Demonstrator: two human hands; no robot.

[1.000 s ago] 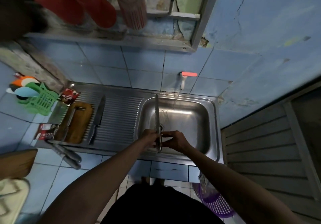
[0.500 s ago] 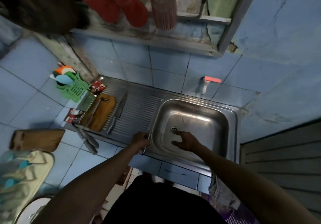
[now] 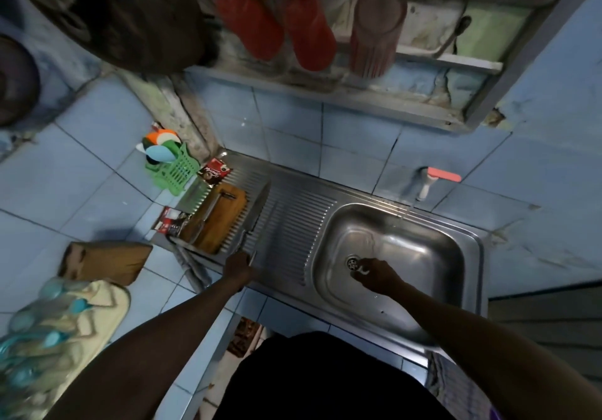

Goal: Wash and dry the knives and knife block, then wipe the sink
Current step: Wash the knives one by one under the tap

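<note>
The steel sink (image 3: 469, 256) has a ribbed drainboard (image 3: 293, 224) on its left. My left hand (image 3: 239, 266) is at the drainboard's front edge and grips the handle of a long knife (image 3: 259, 207) that lies blade-away on the ribs. My right hand (image 3: 374, 274) reaches into the basin, its fingertips on the floor just beside the drain (image 3: 352, 261), holding nothing I can make out. The wooden knife block (image 3: 228, 220) lies flat at the drainboard's left end with another knife (image 3: 208, 212) on it. More knife handles (image 3: 190, 260) stick out past the front-left corner.
A tap (image 3: 426, 185) with a pink handle juts from the tiled wall above the basin. A green basket (image 3: 172, 170) and two dark packets (image 3: 213, 172) sit left of the block. A wooden board (image 3: 104, 261) and a pale cloth (image 3: 65, 318) lie on the left counter. Red cups (image 3: 250, 25) hang overhead.
Both hands held one knife upright over the basin. My left hand carried it left and laid it on the drainboard, while my right hand let go and dropped to the drain.
</note>
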